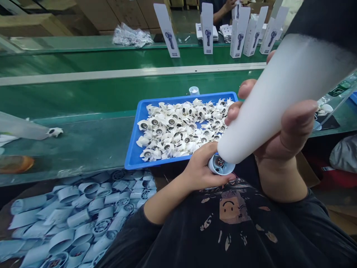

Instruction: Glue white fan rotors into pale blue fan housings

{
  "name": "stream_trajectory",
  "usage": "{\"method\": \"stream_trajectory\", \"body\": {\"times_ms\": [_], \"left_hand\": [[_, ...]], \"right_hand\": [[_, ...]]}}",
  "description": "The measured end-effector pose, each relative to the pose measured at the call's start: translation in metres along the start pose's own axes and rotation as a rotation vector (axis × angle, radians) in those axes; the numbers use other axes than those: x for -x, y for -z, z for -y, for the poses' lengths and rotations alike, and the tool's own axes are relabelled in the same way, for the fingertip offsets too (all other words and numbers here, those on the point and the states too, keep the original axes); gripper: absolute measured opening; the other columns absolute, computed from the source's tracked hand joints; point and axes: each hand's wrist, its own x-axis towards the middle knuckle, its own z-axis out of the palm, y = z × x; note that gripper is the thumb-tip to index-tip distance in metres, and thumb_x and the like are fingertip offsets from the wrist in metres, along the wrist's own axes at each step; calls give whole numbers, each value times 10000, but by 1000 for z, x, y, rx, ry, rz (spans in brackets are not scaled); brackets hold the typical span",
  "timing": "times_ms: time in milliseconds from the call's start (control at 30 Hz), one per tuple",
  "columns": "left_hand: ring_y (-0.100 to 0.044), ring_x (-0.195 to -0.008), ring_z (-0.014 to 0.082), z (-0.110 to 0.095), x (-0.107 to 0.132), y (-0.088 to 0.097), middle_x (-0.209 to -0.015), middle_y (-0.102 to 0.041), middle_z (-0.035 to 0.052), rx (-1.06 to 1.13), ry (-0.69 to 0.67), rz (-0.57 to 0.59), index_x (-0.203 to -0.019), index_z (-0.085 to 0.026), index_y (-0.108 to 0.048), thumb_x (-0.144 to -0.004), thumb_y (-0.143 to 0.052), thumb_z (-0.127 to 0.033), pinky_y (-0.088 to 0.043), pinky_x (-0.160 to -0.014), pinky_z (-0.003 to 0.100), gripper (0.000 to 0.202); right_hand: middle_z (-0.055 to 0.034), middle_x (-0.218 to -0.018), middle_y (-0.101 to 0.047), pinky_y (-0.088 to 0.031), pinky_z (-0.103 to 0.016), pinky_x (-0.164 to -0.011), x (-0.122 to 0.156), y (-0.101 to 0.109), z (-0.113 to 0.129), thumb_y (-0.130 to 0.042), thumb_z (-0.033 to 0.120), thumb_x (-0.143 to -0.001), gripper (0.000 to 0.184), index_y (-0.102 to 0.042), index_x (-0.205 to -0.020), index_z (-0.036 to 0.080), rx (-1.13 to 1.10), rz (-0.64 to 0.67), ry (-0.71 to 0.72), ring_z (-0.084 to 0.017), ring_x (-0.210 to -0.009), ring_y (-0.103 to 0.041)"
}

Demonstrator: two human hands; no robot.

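Note:
My left hand is wrapped round a light-blue tubular plastic housing, its open end turned up with small copper-coloured motor parts visible inside. In my right hand is a long frosted white cylinder with a dark upper part, held tilted. Its rounded lower end meets or overlaps the housing's rim; the exact contact is hidden. Just beyond my hands lies a blue tray heaped with white fan impellers.
Many light-blue housings are piled at lower left. A small cup-like piece stands behind the tray. Another frosted cylinder touches an impeller at left. White printed boxes line the far green conveyor; a person's arm is behind.

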Motion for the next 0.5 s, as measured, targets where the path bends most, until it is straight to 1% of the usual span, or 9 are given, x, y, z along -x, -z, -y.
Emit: {"method": "stream_trajectory", "body": {"times_ms": [67, 100, 300, 400, 467, 500], "left_hand": [[-675, -876, 210, 2, -1, -2, -1003, -702, 84, -9, -2, -5, -1147, -195, -590, -755, -737, -521, -553, -770, 333, 531], [-675, -867, 211, 3, -2, -2, -996, -704, 86, -16, 0, -8, -1144, -193, -591, -753, -737, -523, -553, -763, 333, 532], [-662, -812, 195, 7, -4, -3, -941, -695, 73, -24, 29, -10, -1104, -184, -608, -754, -731, -534, -544, -721, 315, 510], [-661, -827, 203, 8, -5, -3, -939, -691, 71, -29, 41, 1, -1091, -185, -612, -750, -736, -529, -543, -739, 328, 500], [-660, -835, 211, 8, -7, -3, -940, -689, 74, -40, 43, 7, -1093, -187, -613, -751, -730, -538, -542, -745, 341, 504], [-659, -836, 215, 8, -7, -4, -937, -687, 75, -48, 42, 10, -1093, -188, -613, -754, -724, -544, -541, -748, 348, 504]], "right_hand": [[30, -858, -658, -587, -280, -623, -1, 1, 0, -851, 458, -648, 396, -624, -868, 219, -45, -24, -34, -144, -694, -671], [30, -855, -665, -590, -284, -621, -1, 2, -1, -864, 437, -635, 400, -624, -876, 225, -53, -41, -48, -152, -693, -674], [16, -875, -681, -586, -303, -607, -7, 9, -8, -856, 488, -621, 478, -596, -925, 226, -22, -80, -75, -183, -692, -686], [12, -898, -689, -589, -321, -620, -8, 14, -14, -846, 499, -628, 582, -575, -1081, 253, -7, -67, -54, -194, -700, -690], [19, -890, -693, -591, -320, -613, -9, 16, -17, -847, 454, -642, 628, -553, -1169, 278, -52, -35, -19, -197, -702, -694], [23, -882, -695, -591, -315, -603, -9, 17, -19, -846, 427, -650, 613, -557, -1171, 283, -81, -20, 1, -196, -701, -696]]}}
